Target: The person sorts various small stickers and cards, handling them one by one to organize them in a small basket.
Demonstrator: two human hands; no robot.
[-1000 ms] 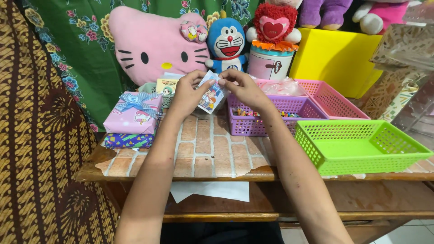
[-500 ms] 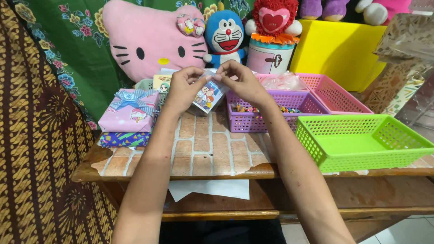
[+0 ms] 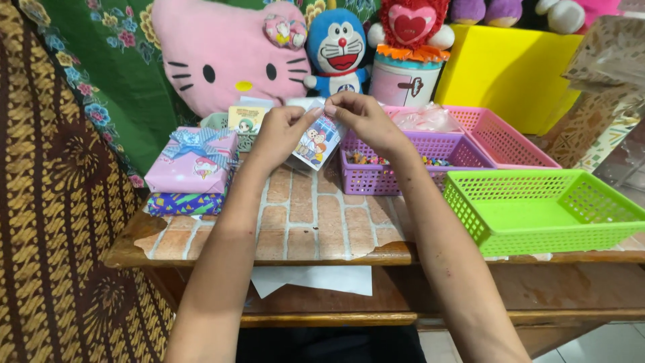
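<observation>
Both my hands are raised over the back of the small table, together gripping a small clear plastic pouch [image 3: 317,142] printed with cartoon figures. My left hand [image 3: 283,131] pinches its top left edge. My right hand [image 3: 361,115] pinches the top right edge, fingertips nearly touching the left ones. The pouch hangs tilted just above the brick-patterned tabletop [image 3: 302,215], beside a purple basket [image 3: 410,165] holding small colourful items.
A pink wrapped gift [image 3: 195,161] sits on a blue wrapped one at the left. A pink basket [image 3: 500,138] and a green basket [image 3: 544,208] stand at the right. Plush toys, a pink cup and a yellow box line the back. White paper lies on the lower shelf.
The view has shifted slightly; my hands stay together on the pouch, with the fingers working at its top edge. Nothing on the table has moved.
</observation>
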